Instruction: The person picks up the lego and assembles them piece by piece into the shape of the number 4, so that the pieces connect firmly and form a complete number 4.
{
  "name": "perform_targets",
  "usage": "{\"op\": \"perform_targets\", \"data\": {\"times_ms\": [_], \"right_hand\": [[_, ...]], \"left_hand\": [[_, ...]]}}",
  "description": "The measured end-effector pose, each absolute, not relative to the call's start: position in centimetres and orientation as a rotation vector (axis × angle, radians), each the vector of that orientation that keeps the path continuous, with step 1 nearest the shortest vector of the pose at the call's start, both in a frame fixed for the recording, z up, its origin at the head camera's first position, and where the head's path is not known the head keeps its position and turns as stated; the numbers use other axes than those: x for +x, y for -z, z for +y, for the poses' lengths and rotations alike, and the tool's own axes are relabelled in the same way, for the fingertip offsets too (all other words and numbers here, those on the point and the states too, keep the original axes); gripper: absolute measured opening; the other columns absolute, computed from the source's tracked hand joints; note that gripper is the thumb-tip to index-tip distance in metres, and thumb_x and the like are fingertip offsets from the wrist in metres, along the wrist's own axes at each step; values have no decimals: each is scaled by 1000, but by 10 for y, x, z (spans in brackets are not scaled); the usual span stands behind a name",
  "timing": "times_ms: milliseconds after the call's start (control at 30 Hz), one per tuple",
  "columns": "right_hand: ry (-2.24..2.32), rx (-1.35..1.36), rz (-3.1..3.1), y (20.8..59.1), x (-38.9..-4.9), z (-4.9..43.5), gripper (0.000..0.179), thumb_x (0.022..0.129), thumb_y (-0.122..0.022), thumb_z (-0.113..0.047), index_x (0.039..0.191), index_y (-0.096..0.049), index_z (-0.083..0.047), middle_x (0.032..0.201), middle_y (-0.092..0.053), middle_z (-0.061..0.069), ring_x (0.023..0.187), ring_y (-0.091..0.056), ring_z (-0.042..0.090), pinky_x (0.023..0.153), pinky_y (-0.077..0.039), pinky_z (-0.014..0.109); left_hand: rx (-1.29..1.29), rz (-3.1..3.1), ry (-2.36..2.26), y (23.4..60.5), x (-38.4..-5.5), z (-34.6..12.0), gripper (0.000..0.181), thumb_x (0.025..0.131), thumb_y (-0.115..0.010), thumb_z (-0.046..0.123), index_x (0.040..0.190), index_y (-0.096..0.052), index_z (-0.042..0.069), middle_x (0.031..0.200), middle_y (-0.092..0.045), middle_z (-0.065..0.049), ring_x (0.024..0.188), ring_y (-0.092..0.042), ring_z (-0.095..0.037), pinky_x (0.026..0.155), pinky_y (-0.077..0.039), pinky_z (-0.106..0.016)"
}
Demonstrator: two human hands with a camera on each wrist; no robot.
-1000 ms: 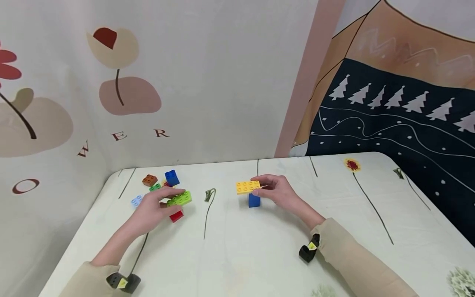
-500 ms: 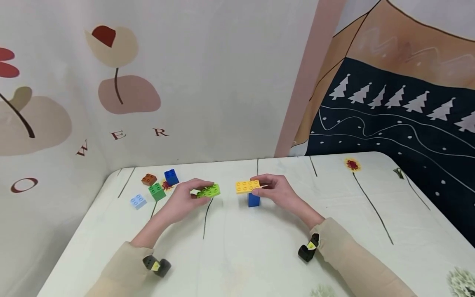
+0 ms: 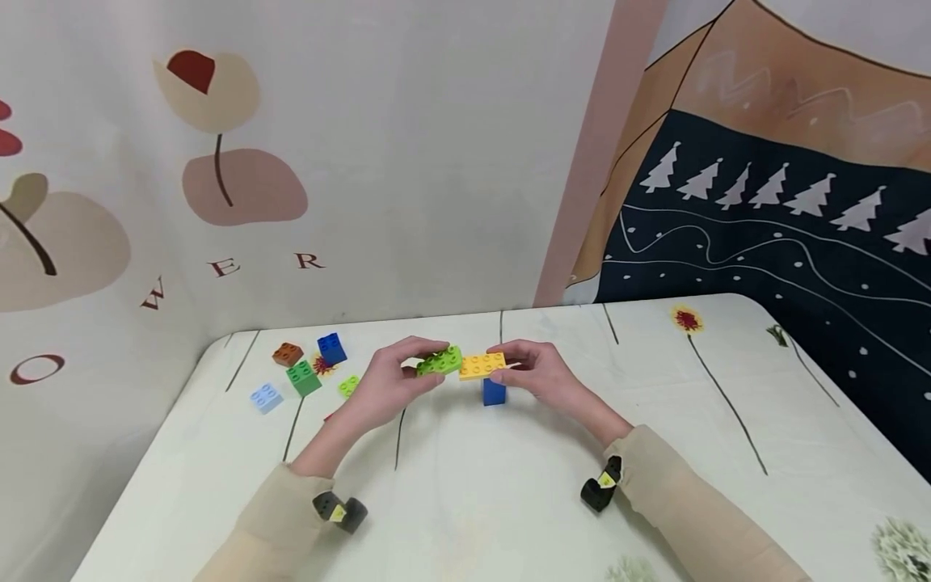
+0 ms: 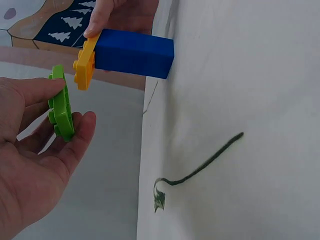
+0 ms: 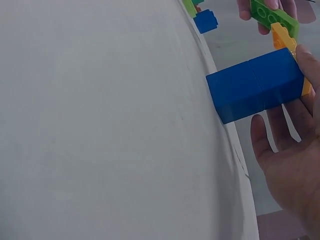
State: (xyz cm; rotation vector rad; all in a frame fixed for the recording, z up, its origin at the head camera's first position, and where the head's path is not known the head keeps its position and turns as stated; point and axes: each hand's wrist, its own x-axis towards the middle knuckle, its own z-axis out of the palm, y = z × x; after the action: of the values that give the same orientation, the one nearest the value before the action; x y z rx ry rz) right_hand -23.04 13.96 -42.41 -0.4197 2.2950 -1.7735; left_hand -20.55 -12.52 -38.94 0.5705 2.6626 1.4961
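Note:
My left hand point(image 3: 389, 384) pinches a thin lime-green toy brick point(image 3: 440, 360) between thumb and fingers, its studs facing up. Just right of it, a yellow toy brick point(image 3: 482, 366) sits on top of a blue stack point(image 3: 494, 392). A seam in the right wrist view shows two blue blocks point(image 5: 255, 85) in that stack, standing upright on the table. The thumb and fingers of my right hand point(image 3: 541, 376) grip the yellow brick's right end. In the left wrist view a small gap separates the lime-green brick point(image 4: 61, 102) from the yellow one point(image 4: 86, 62).
Left of my left hand lie loose bricks: brown point(image 3: 288, 354), blue point(image 3: 331, 348), green point(image 3: 303, 377), light blue point(image 3: 266, 398) and another lime-green one point(image 3: 348, 386). A red piece is mostly hidden behind my left wrist. The white table point(image 3: 473, 501) meets a hanging cloth point(image 3: 407, 202) behind.
My left hand has carried the lime-green brick rightward, from above the red piece to beside the yellow brick. My right hand keeps its grip, almost unmoved. The head view has shifted slightly.

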Motion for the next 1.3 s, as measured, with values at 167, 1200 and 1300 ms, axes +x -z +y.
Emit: {"op": "perform_targets", "data": {"times_ms": [167,1200,1300], "right_hand": [[1783,-437,2285,424,-231,140,40,94,-77,-15,131,-68,-5,122,-69,11,103,-65,28,86,-56,31],[1725,-479,2299,421,-234,143,39,94,-77,-16,130,-67,-4,120,-69,11,106,-64,30,90,-56,33],[1731,-487,2296,422,-234,143,38,94,-77,-15,129,-67,-3,120,-69,11,107,-64,31,90,-56,33]], "left_hand": [[594,2646,-1482,390,-206,-119,43,92,-77,5,133,-70,12,131,-66,-4,112,-62,-22,91,-57,-35],[663,2659,-1397,379,-213,-101,38,89,-80,6,126,-75,10,128,-67,-4,111,-63,-23,88,-59,-34],[629,2668,-1414,379,-213,-100,34,90,-81,13,123,-76,11,125,-69,-2,112,-63,-22,88,-59,-34]]}}
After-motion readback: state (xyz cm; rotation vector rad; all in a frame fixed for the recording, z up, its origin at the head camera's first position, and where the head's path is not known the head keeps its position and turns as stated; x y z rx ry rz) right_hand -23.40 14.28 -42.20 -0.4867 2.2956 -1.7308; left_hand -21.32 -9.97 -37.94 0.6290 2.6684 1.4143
